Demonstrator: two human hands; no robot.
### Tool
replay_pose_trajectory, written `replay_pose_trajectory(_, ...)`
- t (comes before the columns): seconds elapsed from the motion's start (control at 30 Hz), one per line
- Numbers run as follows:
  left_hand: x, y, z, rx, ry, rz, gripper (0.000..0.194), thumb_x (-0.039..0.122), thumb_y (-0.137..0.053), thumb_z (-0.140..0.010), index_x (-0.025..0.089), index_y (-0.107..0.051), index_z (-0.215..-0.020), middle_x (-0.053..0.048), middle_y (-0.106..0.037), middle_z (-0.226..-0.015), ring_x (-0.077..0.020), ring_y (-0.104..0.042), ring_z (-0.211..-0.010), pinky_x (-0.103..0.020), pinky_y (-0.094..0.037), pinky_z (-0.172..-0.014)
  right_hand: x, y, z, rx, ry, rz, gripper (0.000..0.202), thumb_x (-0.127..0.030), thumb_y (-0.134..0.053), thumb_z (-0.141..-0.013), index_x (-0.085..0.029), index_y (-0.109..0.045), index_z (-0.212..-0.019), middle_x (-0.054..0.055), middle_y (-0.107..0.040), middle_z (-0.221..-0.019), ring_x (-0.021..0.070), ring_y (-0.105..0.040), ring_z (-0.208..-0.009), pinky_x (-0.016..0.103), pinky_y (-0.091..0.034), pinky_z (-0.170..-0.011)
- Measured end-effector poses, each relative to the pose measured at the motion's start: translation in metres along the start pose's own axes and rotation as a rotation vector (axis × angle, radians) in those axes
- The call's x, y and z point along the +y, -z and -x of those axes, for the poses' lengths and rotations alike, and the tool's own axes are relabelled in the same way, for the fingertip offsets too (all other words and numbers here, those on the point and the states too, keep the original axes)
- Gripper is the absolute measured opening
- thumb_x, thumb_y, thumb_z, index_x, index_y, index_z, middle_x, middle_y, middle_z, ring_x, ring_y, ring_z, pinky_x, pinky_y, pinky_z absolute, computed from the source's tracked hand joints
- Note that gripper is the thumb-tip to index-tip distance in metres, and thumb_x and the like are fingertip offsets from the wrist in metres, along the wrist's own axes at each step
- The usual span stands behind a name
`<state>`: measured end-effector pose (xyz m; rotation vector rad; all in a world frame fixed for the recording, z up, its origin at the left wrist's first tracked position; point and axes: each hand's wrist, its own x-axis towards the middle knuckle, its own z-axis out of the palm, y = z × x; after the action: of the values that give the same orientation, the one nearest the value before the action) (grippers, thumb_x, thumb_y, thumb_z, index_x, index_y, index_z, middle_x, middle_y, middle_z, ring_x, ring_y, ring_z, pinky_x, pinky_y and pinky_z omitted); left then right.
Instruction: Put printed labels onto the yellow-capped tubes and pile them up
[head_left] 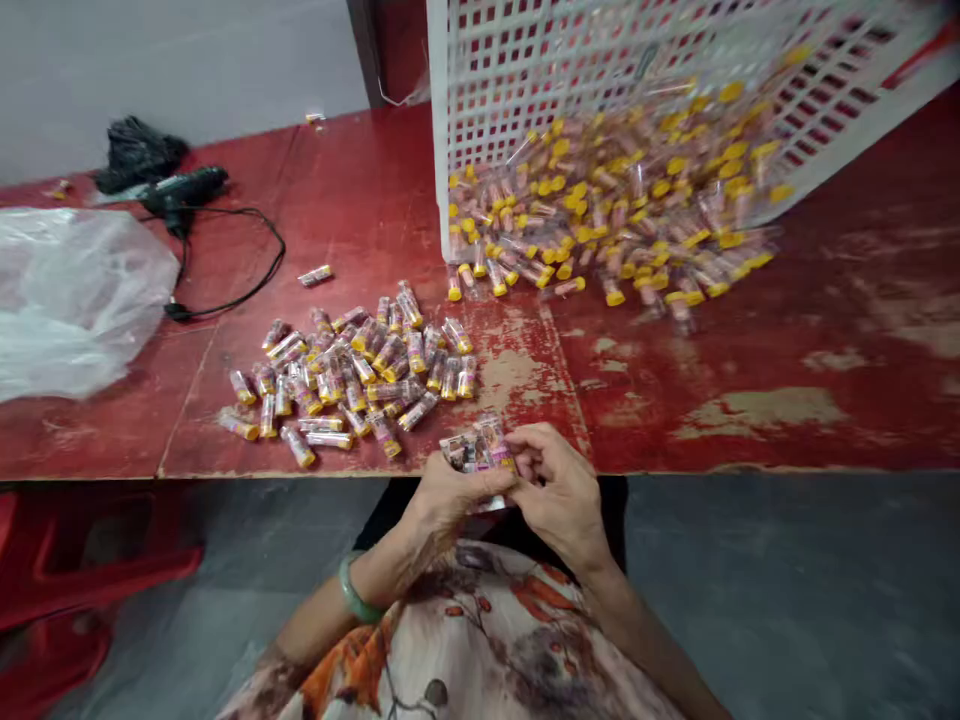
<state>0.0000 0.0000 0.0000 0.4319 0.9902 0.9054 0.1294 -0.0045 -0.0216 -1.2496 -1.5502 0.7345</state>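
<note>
Both my hands meet at the table's front edge. My left hand (450, 490) is closed on several small printed labels (457, 452), its thumb lying across their lower part. My right hand (559, 495) has its fingers curled at a small labelled tube (493, 440), which leans against the labels; its lower end is partly hidden by my thumbs. Beyond my left hand spreads a pile of labelled clear tubes (352, 370) with yellow caps. One more labelled tube (315, 275) lies apart behind the pile.
A white plastic basket (442, 130) lies tipped at the back, unlabelled yellow-capped tubes (592, 210) spilling from it. On the left are a clear plastic bag (75, 300), a dark corded tool (187, 188) and a black bag (135, 152). A red stool (112, 570) stands below the red table (750, 370).
</note>
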Motion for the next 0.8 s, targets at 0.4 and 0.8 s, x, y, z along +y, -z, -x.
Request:
replay_pose_trajectory(0.4, 0.015, 0.017, -0.005, -0.043, -0.035, 0.069, 0.049, 0.030, -0.088, -0.048, 0.010, -0.068, -0.089, -0.006, -0.069, -0.080, -0.0149, -0.062, -0.064, -0.026, -0.051, -0.061, -0.004, 0.014, -0.040, -0.384, 0.198, 0.047, 0.074, -0.021, -0.076, -0.064, -0.024, -0.045, -0.132, 0.009, -0.053, -0.130, 0.0262, -0.050, -0.122, 0.040, -0.042, -0.102)
replay_pose_trajectory(0.8, 0.043, 0.054, 0.006, 0.286, 0.036, 0.378, 0.014, 0.015, -0.068, -0.074, 0.006, -0.062, -0.084, -0.016, -0.072, -0.083, -0.0284, -0.070, -0.080, -0.042, -0.058, -0.075, 0.018, -0.148, -0.231, -0.289, 0.255, 0.326, 0.070, -0.027, -0.083, -0.048, -0.015, -0.061, -0.114, 0.009, -0.064, -0.106, 0.0258, -0.058, -0.099, 0.038, -0.046, -0.090)
